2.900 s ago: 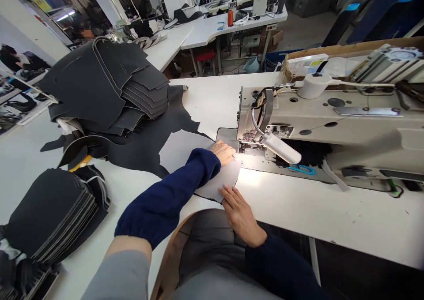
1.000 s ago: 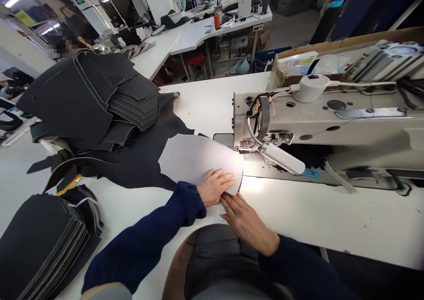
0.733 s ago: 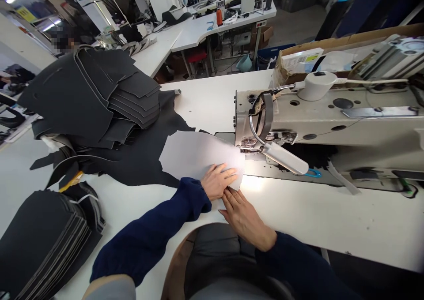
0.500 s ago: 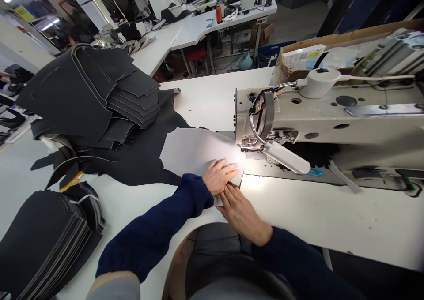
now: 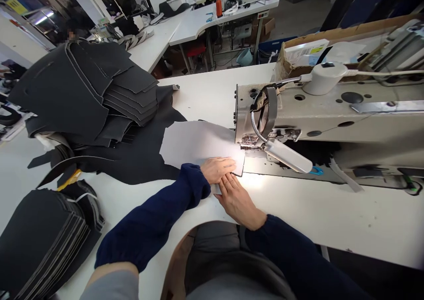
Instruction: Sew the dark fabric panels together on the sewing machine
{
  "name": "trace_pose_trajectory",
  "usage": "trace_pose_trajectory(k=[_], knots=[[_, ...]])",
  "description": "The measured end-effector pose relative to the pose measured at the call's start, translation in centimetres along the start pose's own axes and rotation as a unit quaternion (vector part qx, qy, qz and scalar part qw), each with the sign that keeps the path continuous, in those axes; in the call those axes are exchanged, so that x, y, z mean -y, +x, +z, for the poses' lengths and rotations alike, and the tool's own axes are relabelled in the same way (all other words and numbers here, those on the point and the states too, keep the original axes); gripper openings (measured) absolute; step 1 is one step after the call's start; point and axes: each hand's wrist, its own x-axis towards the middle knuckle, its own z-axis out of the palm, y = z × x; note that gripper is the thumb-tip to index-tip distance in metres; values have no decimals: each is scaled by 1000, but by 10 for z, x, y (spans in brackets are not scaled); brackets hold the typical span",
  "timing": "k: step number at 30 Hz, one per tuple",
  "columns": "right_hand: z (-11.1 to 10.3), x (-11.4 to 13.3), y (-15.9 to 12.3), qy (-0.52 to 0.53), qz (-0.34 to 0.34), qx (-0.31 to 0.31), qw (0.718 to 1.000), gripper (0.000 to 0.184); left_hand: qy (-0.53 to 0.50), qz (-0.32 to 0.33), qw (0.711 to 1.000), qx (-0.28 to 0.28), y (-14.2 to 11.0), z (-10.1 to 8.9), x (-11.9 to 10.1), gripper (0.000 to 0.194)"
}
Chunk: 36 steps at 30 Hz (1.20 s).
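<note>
A light grey sheet of material [image 5: 195, 143] with a thin dark edge lies on the white table, its right side under the needle area of a sewing machine [image 5: 318, 110]. My left hand [image 5: 217, 169] rests flat on the sheet's near part, fingers stretched toward the machine. Just below it, my right hand [image 5: 237, 201] lies with fingers extended and close together at the sheet's near edge. The right fingertips meet the left hand and hide part of that edge. A lit white lamp [image 5: 287, 156] shines on the sheet's right corner.
A heap of dark cut pieces [image 5: 82, 88] covers the table's left, and part of it runs under the sheet. Nearer stands a tied dark stack [image 5: 39, 238]. A cardboard box [image 5: 280, 64] sits behind the machine. Blue-handled snips [image 5: 316, 170] lie by its base.
The sheet has shifted slightly away from me along the machine's needle area, both hands moving with it. My left fingers, spread before, now lie closer together. The view has tilted slightly.
</note>
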Motion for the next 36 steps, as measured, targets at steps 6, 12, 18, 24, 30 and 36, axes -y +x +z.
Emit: trace_pose_trajectory(k=[6, 12, 18, 24, 30, 36], knots=[[-4, -7, 12, -2, 9, 34, 999, 42, 40, -49, 997, 51, 9, -7, -9, 37], [-2, -15, 19, -8, 7, 32, 999, 37, 62, -88, 992, 68, 20, -15, -10, 38], [0, -23, 25, -16, 8, 22, 1000, 36, 75, -118, 988, 67, 30, -16, -8, 38], [3, -32, 32, -17, 20, 38, 999, 33, 90, -131, 986, 50, 40, -14, -3, 37], [6, -42, 39, -12, 23, 49, 998, 34, 79, -138, 987, 25, 50, -9, 5, 34], [12, -55, 47, 19, 42, 44, 998, 38, 47, -180, 982, 32, 62, -19, 14, 30]])
